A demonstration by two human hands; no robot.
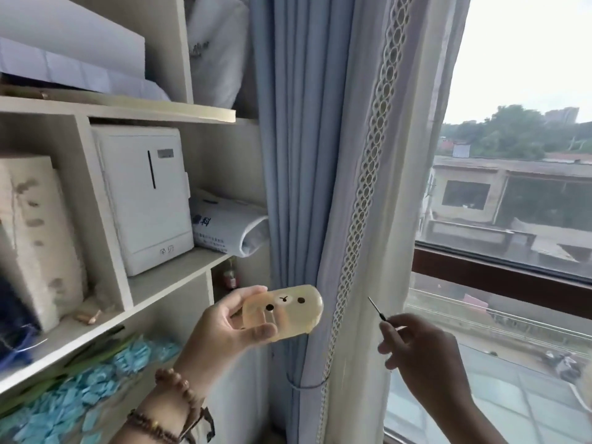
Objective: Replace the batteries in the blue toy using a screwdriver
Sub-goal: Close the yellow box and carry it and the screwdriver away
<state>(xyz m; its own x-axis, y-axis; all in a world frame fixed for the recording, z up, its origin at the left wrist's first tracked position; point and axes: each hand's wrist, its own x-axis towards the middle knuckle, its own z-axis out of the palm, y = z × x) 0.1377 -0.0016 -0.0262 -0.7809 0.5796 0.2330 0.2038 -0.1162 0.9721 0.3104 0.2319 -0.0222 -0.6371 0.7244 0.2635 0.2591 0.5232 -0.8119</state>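
Note:
My left hand [224, 328] grips a small translucent yellowish case [288, 310] with a cartoon bear face on it, held up in front of the curtain. My right hand [419, 350] pinches a thin screwdriver [375, 308] by its lower end. The dark tip points up and to the left, a short way right of the case and not touching it. No blue toy and no batteries are visible in the head view.
Wooden shelves [179, 270] at the left carry a white boxy device [144, 197], a folded packet [229, 229] and a bin of blue pieces [96, 386]. A blue and white curtain [320, 155] hangs in the middle. A window [512, 219] fills the right side.

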